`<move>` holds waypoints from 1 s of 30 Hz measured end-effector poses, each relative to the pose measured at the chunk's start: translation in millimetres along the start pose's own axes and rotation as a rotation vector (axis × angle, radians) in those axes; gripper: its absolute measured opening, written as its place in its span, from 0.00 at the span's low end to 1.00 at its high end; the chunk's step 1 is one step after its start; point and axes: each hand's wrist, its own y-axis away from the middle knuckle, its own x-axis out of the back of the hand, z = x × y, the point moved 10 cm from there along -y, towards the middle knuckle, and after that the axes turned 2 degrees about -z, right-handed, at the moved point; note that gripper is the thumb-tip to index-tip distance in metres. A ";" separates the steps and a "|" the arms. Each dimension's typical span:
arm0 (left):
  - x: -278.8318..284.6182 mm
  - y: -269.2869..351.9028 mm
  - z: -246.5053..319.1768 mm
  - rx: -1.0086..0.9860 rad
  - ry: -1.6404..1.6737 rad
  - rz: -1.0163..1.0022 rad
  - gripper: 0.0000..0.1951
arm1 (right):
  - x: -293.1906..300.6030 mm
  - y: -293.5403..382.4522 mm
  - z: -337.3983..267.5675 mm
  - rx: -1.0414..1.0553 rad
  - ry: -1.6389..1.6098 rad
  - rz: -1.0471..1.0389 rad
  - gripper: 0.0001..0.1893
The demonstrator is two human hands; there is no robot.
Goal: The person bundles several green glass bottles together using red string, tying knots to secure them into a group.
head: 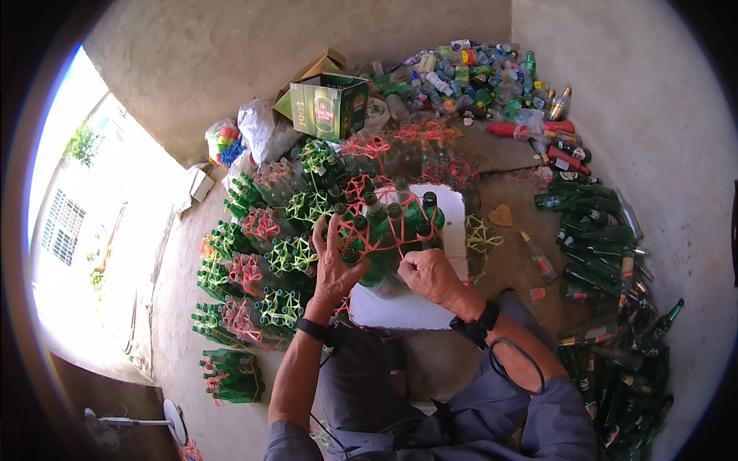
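Observation:
A cluster of green glass bottles (377, 222) stands upright on a white board (452, 230) in front of me. Red plastic twine (375, 248) runs in a web around and between the bottle necks. At the cluster's near left corner is my left hand (334, 268), its fingers spread beside a bottle neck; whether it grips the twine I cannot tell. My right hand (429, 274) is closed at the near right side, and a taut red strand leads from the necks into its fingers.
Twine-tied green bottle bundles (288, 253) stand at the left. Loose green bottles (594, 230) lie along the right wall, with a clear bottle (538, 256) nearer. Behind are a Tsingtao carton (328, 106) and a heap of plastic bottles (473, 80). A standing fan (173, 420) is at lower left.

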 end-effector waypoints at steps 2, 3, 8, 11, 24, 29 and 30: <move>3.8 -16.3 -7.0 -0.033 0.011 -0.110 0.55 | 1.4 1.5 -1.1 0.032 0.017 0.019 0.09; 6.8 -22.1 -5.2 -0.089 -0.103 -0.136 0.56 | 1.1 2.2 -2.1 0.048 0.022 0.028 0.09; 7.3 -27.7 -18.4 0.042 -0.154 -0.090 0.52 | 8.4 1.0 6.6 0.051 0.140 0.055 0.08; 4.4 -18.3 30.5 -0.038 -0.489 -0.052 0.50 | 13.9 5.1 8.1 0.059 0.146 0.078 0.09; -62.8 -47.3 109.8 -0.419 -0.350 -0.385 0.40 | 10.4 5.2 0.1 0.059 0.005 0.049 0.09; -61.6 -54.2 115.1 -0.290 -0.271 -0.481 0.37 | 13.0 3.9 6.6 -0.002 -0.015 0.030 0.11; -60.5 -54.3 114.5 -0.308 -0.277 -0.463 0.36 | 11.3 3.8 7.8 0.006 -0.025 0.033 0.12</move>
